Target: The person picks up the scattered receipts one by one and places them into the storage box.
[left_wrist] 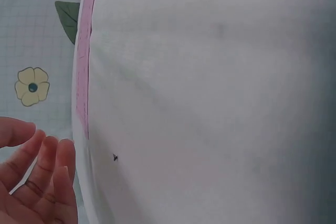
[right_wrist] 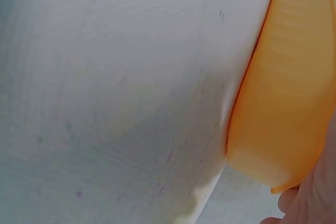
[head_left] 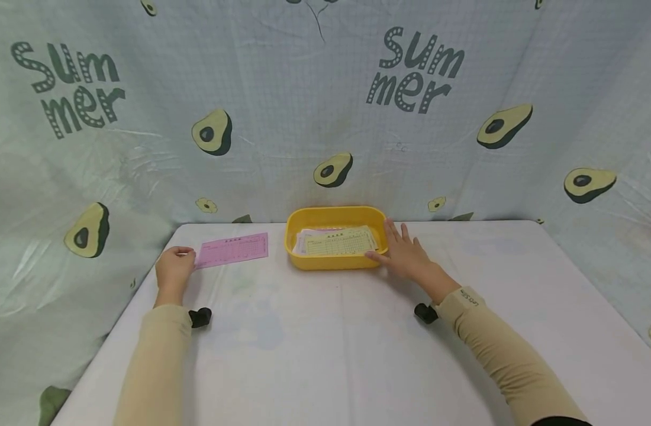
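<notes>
A pink printed slip (head_left: 234,249) lies flat on the table's left side. My left hand (head_left: 174,272) is at the slip's left end, its fingers loosely bent. In the left wrist view the left hand (left_wrist: 39,182) shows no paper between thumb and fingertips, and the slip (left_wrist: 82,77) appears as a narrow strip beside it. Against the right end of a yellow tray (head_left: 333,262) rests my right hand (head_left: 408,257), fingers extended and thumb at the front rim. Inside that tray are yellow slips (head_left: 340,241) with pinkish ones partly hidden beneath. The right wrist view shows the tray's side (right_wrist: 283,87).
A white cloth (head_left: 304,349) covers the table. Behind it hangs a pale curtain (head_left: 283,118) printed with avocados and lettering. Each wrist carries a small black camera, such as the left one (head_left: 200,318).
</notes>
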`<action>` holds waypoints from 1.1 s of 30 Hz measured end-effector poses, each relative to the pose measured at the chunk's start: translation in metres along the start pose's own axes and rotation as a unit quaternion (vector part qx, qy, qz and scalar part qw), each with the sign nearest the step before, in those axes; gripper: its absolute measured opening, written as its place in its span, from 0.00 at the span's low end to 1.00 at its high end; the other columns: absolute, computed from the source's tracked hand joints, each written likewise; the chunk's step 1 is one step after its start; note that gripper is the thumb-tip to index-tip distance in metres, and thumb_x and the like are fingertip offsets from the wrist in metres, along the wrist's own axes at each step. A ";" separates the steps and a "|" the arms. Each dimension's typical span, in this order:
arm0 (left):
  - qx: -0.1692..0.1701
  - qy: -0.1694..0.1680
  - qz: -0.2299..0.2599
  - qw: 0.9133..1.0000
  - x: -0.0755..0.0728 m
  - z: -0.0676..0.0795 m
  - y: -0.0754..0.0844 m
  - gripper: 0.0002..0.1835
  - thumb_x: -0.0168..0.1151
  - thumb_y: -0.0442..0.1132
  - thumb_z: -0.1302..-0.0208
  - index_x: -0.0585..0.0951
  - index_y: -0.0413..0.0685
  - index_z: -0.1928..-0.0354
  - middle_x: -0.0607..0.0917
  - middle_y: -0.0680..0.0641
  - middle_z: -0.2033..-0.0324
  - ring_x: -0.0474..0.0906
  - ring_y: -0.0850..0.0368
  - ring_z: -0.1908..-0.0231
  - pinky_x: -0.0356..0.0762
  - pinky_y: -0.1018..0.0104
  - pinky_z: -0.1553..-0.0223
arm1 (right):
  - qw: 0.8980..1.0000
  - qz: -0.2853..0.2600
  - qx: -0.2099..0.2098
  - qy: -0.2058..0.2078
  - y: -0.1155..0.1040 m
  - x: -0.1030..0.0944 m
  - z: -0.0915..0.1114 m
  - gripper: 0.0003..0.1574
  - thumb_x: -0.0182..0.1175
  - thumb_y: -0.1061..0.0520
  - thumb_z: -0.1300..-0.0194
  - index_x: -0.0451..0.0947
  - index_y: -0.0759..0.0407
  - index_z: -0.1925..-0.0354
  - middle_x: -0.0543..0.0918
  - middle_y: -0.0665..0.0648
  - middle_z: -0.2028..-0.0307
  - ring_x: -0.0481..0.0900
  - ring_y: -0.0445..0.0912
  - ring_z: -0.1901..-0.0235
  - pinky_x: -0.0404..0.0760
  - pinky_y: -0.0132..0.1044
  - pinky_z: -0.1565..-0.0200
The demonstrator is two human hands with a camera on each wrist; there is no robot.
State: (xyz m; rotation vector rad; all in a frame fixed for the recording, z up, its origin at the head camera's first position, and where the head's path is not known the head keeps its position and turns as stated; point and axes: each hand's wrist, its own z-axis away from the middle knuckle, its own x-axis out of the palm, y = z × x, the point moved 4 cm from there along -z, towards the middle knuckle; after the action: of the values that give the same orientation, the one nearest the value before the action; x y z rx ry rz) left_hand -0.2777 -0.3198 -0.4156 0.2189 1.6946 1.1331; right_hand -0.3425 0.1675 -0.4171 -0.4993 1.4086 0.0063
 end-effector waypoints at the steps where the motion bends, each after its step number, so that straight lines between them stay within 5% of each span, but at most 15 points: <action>1: -0.004 0.000 0.003 1.000 -0.001 -0.001 -0.002 0.21 0.49 0.39 0.26 0.79 0.29 0.44 0.82 0.31 0.55 0.78 0.42 0.59 0.71 0.61 0.64 | 1.000 -0.001 0.000 -0.001 0.000 0.000 0.000 0.66 0.49 0.27 0.26 0.27 0.66 0.19 0.33 0.65 0.19 0.31 0.66 0.22 0.40 0.69 0.27; 7: -0.032 0.000 0.031 0.999 -0.004 -0.003 -0.013 0.22 0.51 0.37 0.28 0.78 0.25 0.42 0.86 0.30 0.59 0.80 0.40 0.58 0.74 0.59 0.59 | 1.000 0.000 -0.003 -0.004 -0.001 0.001 -0.001 0.66 0.49 0.26 0.26 0.27 0.66 0.19 0.33 0.64 0.19 0.31 0.66 0.22 0.40 0.68 0.27; 11: -0.066 0.003 0.063 0.996 0.001 -0.001 -0.015 0.23 0.55 0.35 0.30 0.76 0.22 0.39 0.83 0.28 0.48 0.77 0.35 0.45 0.76 0.53 0.44 | 1.000 0.003 -0.005 -0.003 -0.003 0.001 -0.001 0.66 0.49 0.26 0.26 0.28 0.66 0.19 0.34 0.65 0.19 0.32 0.66 0.22 0.41 0.68 0.27; 15: -0.091 -0.001 0.085 0.992 0.008 0.002 -0.013 0.27 0.60 0.36 0.31 0.73 0.21 0.36 0.75 0.25 0.37 0.68 0.32 0.34 0.63 0.46 0.30 | 1.000 0.005 -0.003 -0.002 -0.003 0.002 -0.001 0.66 0.50 0.27 0.26 0.29 0.66 0.19 0.34 0.65 0.19 0.32 0.66 0.22 0.42 0.68 0.27; 33: -0.072 0.009 -0.036 0.997 0.022 -0.011 -0.001 0.31 0.70 0.42 0.35 0.75 0.17 0.44 0.75 0.21 0.43 0.70 0.24 0.41 0.66 0.38 0.36 | 1.000 0.012 0.004 0.003 0.001 0.001 -0.004 0.66 0.49 0.26 0.27 0.29 0.65 0.19 0.35 0.65 0.19 0.32 0.66 0.22 0.41 0.68 0.27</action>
State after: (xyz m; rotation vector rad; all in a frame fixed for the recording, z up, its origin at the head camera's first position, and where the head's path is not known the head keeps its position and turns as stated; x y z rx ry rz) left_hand -0.2959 -0.3127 -0.4308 0.0559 1.6152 1.2002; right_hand -0.3463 0.1671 -0.4191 -0.4763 1.4208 0.0189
